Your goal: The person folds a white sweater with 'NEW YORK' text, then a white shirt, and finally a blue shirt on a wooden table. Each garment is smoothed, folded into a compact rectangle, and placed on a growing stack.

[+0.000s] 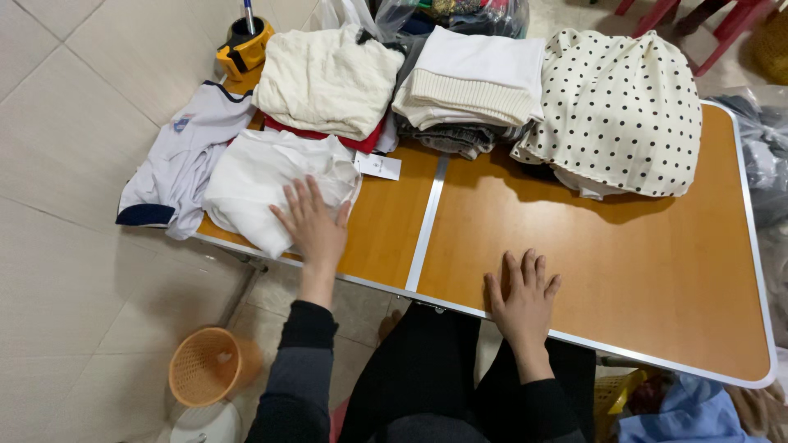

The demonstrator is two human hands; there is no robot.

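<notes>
Left hand (316, 226) flat on folded white garment (267, 184), fingers spread, palm down, pinching nothing. Garment at near-left corner of wooden table (624, 271), partly over the edge. Right hand (524, 299) flat on bare tabletop near the near edge, fingers loosely spread, holding nothing. Far side: cream knit stack (328, 78) over a red layer, white ribbed stack (472, 78), polka-dot pile (620, 107) far right. Grey shirt (176, 160) draped off left end. Orange basket (209, 365) on floor, near left.

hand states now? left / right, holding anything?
Left hand: open, flat on the folded white garment, holding nothing.
Right hand: open, flat on the bare wooden table, holding nothing.
</notes>
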